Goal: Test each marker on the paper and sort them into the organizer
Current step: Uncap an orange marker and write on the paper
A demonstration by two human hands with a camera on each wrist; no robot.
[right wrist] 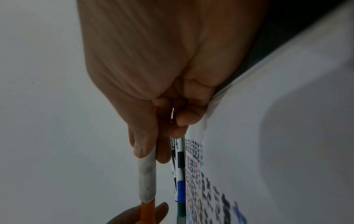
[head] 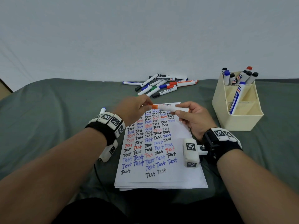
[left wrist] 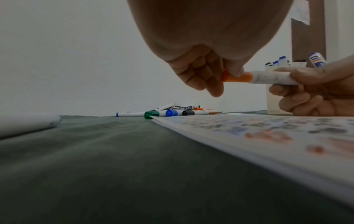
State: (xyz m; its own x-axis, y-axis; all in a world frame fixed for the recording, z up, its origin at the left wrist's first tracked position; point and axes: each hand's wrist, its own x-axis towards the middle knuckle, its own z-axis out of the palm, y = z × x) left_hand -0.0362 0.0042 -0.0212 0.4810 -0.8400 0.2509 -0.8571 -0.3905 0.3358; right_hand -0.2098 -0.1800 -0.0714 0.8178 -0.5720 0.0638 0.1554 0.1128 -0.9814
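Note:
I hold a white marker (head: 168, 108) with an orange cap (head: 153, 106) level above the top of the paper (head: 176, 177). My right hand (head: 191, 117) grips the white barrel (left wrist: 268, 77) (right wrist: 147, 181). My left hand (head: 137, 109) pinches the orange cap (left wrist: 237, 78) (right wrist: 146, 212), which sits against the barrel. The paper (left wrist: 268, 136) is covered with "Test" written in black, blue and red. The cream organizer (head: 237, 120) stands at the right with several markers in its back compartment and one blue-striped marker (head: 235, 101) leaning in a front one.
A pile of loose markers (head: 160, 85) lies beyond the paper by the white wall; in the left wrist view its green cap (left wrist: 151, 114) shows foremost. One marker with a blue end (head: 102, 109) lies left of my left wrist. Grey-green cloth (head: 48, 118) covers the surface.

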